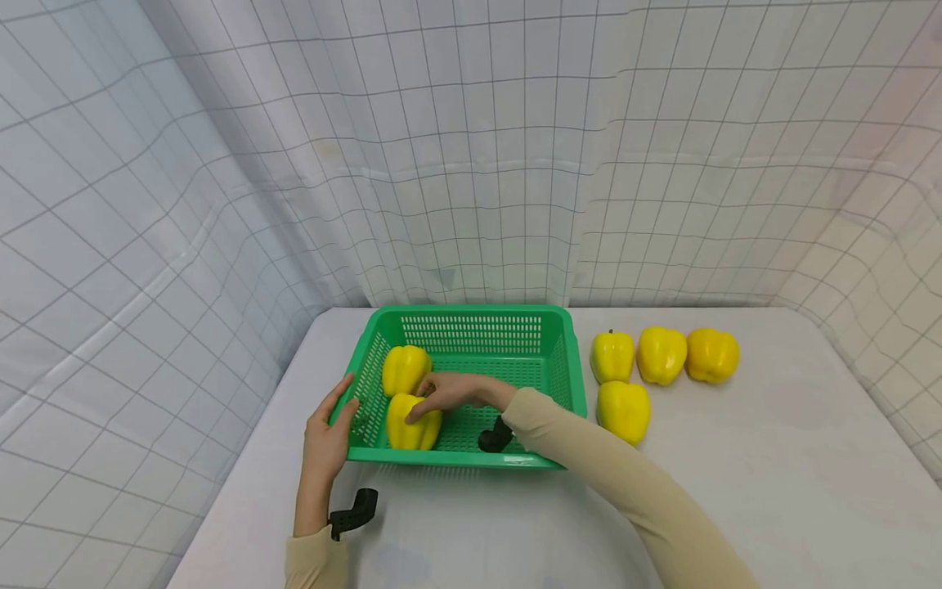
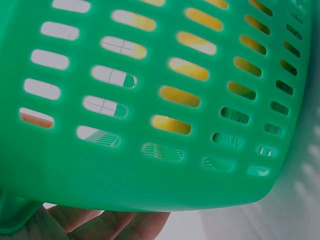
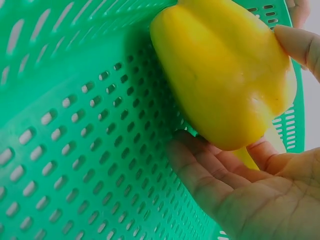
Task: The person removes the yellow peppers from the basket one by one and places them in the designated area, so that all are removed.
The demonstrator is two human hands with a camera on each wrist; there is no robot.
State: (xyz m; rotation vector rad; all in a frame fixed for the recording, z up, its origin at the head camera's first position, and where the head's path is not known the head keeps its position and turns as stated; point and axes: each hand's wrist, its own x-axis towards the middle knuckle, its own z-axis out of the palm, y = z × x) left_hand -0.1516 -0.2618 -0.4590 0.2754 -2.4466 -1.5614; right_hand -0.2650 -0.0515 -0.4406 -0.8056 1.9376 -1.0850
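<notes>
A green plastic basket (image 1: 471, 459) with slotted walls stands on the white table. My left hand (image 1: 327, 442) holds its left rim; the left wrist view shows fingers (image 2: 135, 225) at the edge of the basket wall (image 2: 150, 185). Inside, at the near left, my right hand (image 1: 456, 391) grips a yellow bell pepper (image 1: 409, 429). The right wrist view has the thumb on one side of this bell pepper (image 3: 220, 75) and curled fingers (image 3: 200, 170) on the other, close over the basket floor. A second yellow bell pepper (image 1: 403, 370) sits just behind it.
To the right of the basket, several more yellow bell peppers lie on the table (image 1: 773, 474), one (image 1: 624, 411) nearer than the row behind. Black wrist devices show at the left wrist (image 1: 355, 512) and right wrist (image 1: 495, 438). Grid-patterned white curtains (image 1: 471, 164) enclose the table.
</notes>
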